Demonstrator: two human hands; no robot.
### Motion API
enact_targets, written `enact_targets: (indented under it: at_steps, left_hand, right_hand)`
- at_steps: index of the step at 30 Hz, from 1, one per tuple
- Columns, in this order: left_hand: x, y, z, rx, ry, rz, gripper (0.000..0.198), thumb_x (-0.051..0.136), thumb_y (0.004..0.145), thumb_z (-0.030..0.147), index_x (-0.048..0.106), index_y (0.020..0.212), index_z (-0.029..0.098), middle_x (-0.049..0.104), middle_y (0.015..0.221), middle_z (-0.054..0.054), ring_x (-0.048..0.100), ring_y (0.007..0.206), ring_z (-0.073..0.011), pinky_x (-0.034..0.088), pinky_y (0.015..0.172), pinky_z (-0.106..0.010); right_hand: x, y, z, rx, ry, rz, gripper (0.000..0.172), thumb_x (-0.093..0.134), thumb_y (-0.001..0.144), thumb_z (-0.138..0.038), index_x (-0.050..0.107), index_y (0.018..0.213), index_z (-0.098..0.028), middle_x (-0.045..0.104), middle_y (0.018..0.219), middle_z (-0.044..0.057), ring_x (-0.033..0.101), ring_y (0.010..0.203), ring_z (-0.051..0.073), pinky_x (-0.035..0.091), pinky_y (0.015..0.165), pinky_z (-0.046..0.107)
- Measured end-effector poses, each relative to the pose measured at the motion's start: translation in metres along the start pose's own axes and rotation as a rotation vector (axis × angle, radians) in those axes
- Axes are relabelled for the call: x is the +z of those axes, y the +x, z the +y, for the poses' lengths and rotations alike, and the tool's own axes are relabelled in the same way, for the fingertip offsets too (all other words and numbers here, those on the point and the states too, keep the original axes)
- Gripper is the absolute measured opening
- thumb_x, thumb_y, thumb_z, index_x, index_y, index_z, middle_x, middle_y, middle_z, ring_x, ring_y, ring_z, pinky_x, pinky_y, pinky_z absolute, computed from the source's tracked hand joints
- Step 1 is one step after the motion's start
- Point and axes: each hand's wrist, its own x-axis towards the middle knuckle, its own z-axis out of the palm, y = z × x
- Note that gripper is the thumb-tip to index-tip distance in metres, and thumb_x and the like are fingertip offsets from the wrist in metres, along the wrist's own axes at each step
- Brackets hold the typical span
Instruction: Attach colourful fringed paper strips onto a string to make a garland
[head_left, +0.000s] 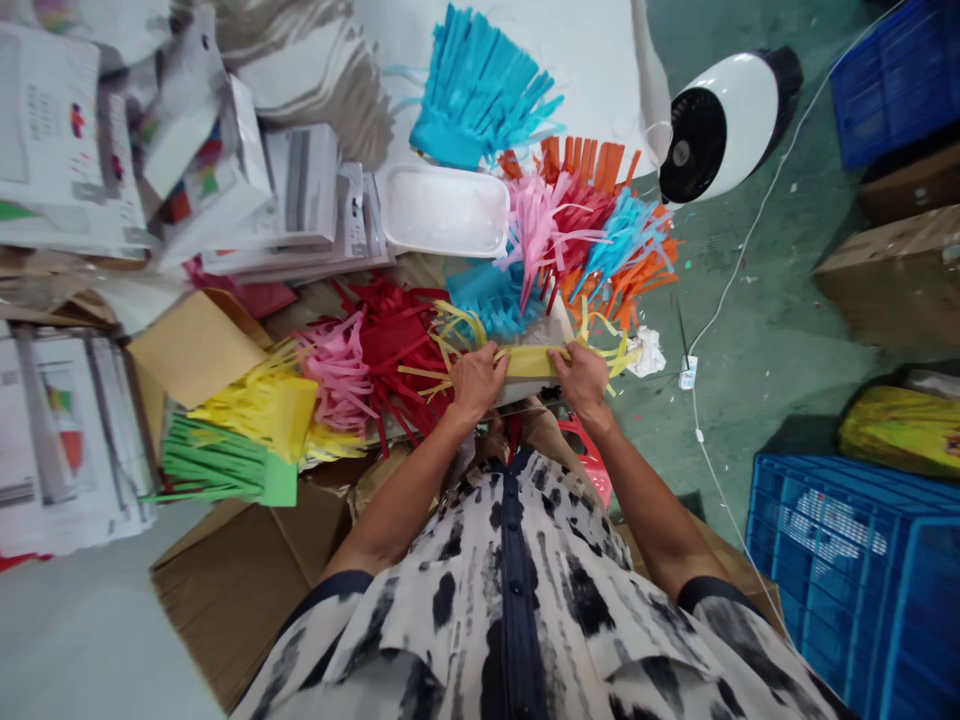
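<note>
— Since both hands are busy, what do they have hold of?
— The left hand (477, 382) and the right hand (583, 380) are both closed on one yellow strip (534, 361) of paper, fingers bent down over it, a short gap of strip showing between them. Its cut fringe splays out past each hand.
— What's nearest to them?
— A black-and-white shirt (510, 600) sits just below, and a crumpled tissue (645, 352) lies just beside the right hand. A blue fringe (487, 300) touches the strip's far edge, and a red fringe (390, 350) spreads beside the left hand.
— Further along on that side?
— A pink fringe (337, 385), then a yellow fringe (255, 410) and a green fringe (210, 462), all lying on a cardboard box (240, 570). Printed sheets (67, 430) are stacked beyond them.
— And ahead?
— A heap of orange fringe (600, 165) mixed with pink and blue, beside a white tray (444, 210). Past the tray lies a big blue fringe (472, 100).
— Anything out on the floor?
— A white-and-black fan (720, 125) with a cable (750, 240) trailing off, and a blue crate (847, 570) on the right
</note>
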Motion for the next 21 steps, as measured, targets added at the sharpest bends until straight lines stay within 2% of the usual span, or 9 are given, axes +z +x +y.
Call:
enact_targets:
  at_steps: [8, 11, 13, 14, 17, 19, 21]
  left_hand:
    - [0.012, -0.002, 0.005, -0.024, -0.002, 0.064, 0.032, 0.049, 0.107, 0.044, 0.07, 0.116, 0.021, 0.079, 0.099, -0.014, 0.075, 0.096, -0.0295, 0.045, 0.08, -0.034]
    - [0.013, -0.008, 0.004, 0.028, -0.044, 0.213, 0.037, 0.05, 0.107, 0.039, 0.066, 0.133, 0.018, 0.076, 0.119, -0.018, 0.071, 0.113, -0.0333, 0.048, 0.097, -0.042]
    - [0.015, -0.017, 0.003, 0.167, -0.05, 0.308, 0.041, 0.048, 0.107, 0.034, 0.062, 0.143, 0.019, 0.07, 0.137, -0.019, 0.062, 0.131, -0.0344, 0.04, 0.115, -0.051]
    - [0.017, -0.023, 0.003, 0.28, -0.047, 0.311, 0.042, 0.046, 0.108, 0.031, 0.062, 0.145, 0.021, 0.068, 0.142, -0.017, 0.059, 0.137, -0.0332, 0.034, 0.122, -0.054]
    - [0.03, -0.036, 0.004, 0.626, -0.007, 0.167, 0.046, 0.044, 0.108, 0.026, 0.058, 0.152, 0.024, 0.064, 0.151, -0.011, 0.054, 0.146, -0.0271, 0.024, 0.132, -0.052]
    - [0.041, -0.039, 0.002, 0.722, 0.04, 0.083, 0.05, 0.044, 0.108, 0.029, 0.052, 0.157, 0.019, 0.058, 0.158, -0.012, 0.051, 0.15, -0.0277, 0.027, 0.132, -0.051]
    - [0.049, -0.037, -0.001, 0.74, 0.077, 0.058, 0.054, 0.045, 0.109, 0.034, 0.049, 0.159, 0.014, 0.051, 0.163, -0.013, 0.045, 0.154, -0.0303, 0.029, 0.132, -0.052]
  right_hand:
    - [-0.006, 0.002, -0.004, 0.012, -0.013, -0.049, 0.036, 0.055, 0.104, -0.049, 0.075, 0.099, -0.019, 0.078, 0.093, 0.015, 0.068, 0.085, 0.029, 0.035, 0.072, 0.036]
    - [-0.005, 0.002, -0.005, 0.017, -0.018, -0.051, 0.036, 0.055, 0.104, -0.049, 0.075, 0.098, -0.019, 0.078, 0.092, 0.015, 0.068, 0.084, 0.029, 0.035, 0.072, 0.035]
    - [-0.004, 0.002, -0.005, 0.019, -0.025, -0.05, 0.037, 0.055, 0.103, -0.05, 0.075, 0.098, -0.019, 0.078, 0.092, 0.015, 0.068, 0.084, 0.029, 0.035, 0.071, 0.035]
    - [-0.004, 0.003, -0.005, 0.018, -0.027, -0.047, 0.037, 0.055, 0.103, -0.05, 0.075, 0.098, -0.019, 0.079, 0.092, 0.015, 0.068, 0.083, 0.028, 0.035, 0.071, 0.035]
    - [-0.005, 0.003, -0.007, 0.005, -0.022, -0.036, 0.037, 0.053, 0.104, -0.049, 0.075, 0.097, -0.019, 0.079, 0.091, 0.015, 0.068, 0.083, 0.028, 0.037, 0.073, 0.035]
    - [-0.01, 0.0, -0.009, -0.031, -0.025, 0.019, 0.036, 0.053, 0.104, -0.045, 0.075, 0.102, -0.017, 0.078, 0.094, 0.017, 0.068, 0.09, 0.03, 0.04, 0.079, 0.038]
    - [-0.015, -0.009, -0.009, -0.11, -0.029, 0.132, 0.035, 0.052, 0.104, -0.04, 0.073, 0.117, -0.015, 0.077, 0.112, 0.022, 0.066, 0.108, 0.035, 0.042, 0.091, 0.044]
